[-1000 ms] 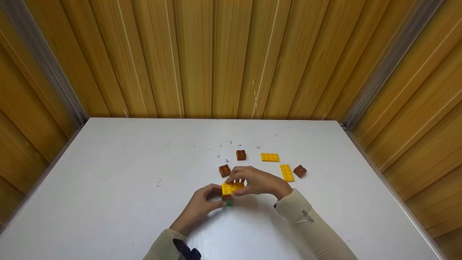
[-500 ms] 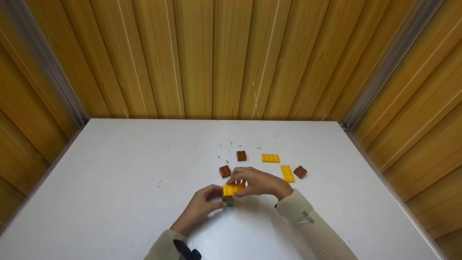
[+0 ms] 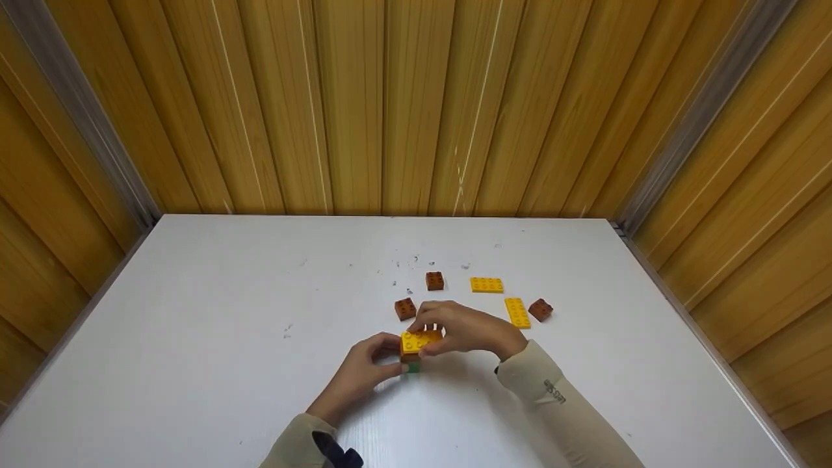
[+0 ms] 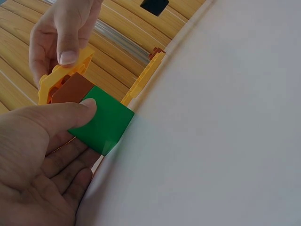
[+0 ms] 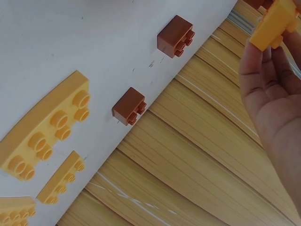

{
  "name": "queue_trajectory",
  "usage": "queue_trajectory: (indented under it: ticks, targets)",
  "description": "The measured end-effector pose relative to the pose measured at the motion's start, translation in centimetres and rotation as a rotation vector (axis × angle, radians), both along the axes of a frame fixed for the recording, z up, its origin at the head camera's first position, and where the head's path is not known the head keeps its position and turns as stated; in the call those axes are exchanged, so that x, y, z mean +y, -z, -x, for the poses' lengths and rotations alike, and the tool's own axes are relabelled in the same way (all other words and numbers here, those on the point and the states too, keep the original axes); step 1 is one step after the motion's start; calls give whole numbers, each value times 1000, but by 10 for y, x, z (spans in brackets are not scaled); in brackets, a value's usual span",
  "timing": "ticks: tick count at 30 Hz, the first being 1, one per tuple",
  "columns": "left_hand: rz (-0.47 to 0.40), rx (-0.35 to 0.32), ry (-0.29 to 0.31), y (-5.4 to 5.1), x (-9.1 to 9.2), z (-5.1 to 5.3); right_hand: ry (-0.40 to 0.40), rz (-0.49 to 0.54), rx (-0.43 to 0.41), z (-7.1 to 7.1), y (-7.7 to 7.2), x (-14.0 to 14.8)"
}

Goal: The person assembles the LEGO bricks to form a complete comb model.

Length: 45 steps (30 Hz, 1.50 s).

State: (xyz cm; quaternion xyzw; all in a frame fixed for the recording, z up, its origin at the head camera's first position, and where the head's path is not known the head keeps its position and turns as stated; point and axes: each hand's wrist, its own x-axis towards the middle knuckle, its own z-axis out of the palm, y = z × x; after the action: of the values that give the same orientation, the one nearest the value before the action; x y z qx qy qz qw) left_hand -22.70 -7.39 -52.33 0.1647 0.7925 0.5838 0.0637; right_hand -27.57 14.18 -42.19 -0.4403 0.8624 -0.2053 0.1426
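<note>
Near the middle of the table's front half, my left hand (image 3: pixel 361 367) holds a green toy building brick (image 4: pixel 110 120), its thumb on the near face and its fingers behind. A brown brick (image 4: pixel 73 88) sits on top of the green one. My right hand (image 3: pixel 465 328) pinches a yellow studded plate (image 3: pixel 416 340) over the brown brick. In the left wrist view that plate lies tilted, and brown studs show in the gap beneath it. The right fingers hide part of the plate in the head view.
Beyond the hands lie two brown bricks (image 3: pixel 435 281) (image 3: pixel 405 309). To the right are two yellow plates (image 3: pixel 487 285) (image 3: pixel 517 312) and another brown brick (image 3: pixel 541 309). Wood-patterned walls (image 3: pixel 403 110) stand behind and beside the white table (image 3: pixel 227 292).
</note>
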Motion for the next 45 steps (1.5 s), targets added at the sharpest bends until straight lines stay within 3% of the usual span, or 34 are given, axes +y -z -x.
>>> queue_trajectory:
  ticks: [19,27,45]
  targets:
    - [18,-13,-10,-1,-2,-1,31,-32,4,-4,-2,-4]
    - [27,-34,-13,-1,-2,1,7,-19,17,-3,-2,-4]
    - [23,-32,-17,-3,-2,0,35,-30,-25,-5,-3,-6]
